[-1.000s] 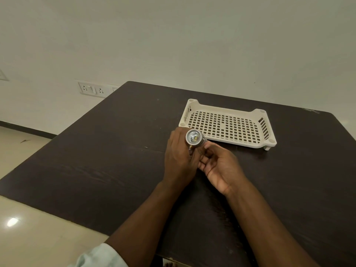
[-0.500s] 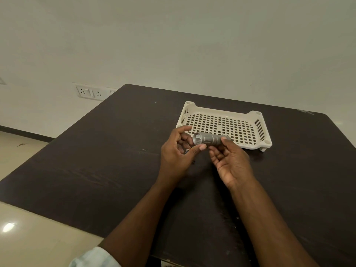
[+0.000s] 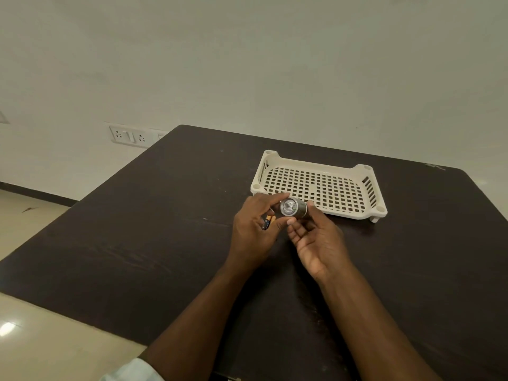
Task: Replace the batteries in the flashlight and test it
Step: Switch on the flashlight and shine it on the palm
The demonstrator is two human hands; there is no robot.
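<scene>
Both hands meet above the dark surface, at 6 o'clock of the cream tray. The left hand pinches the flashlight by its lens end and curls around batteries in its palm. The right hand, palm up, cradles the flashlight with fingers relaxed. A wall socket sits at 10 o'clock.

Dim, soft, wide-angle edge distortion
</scene>
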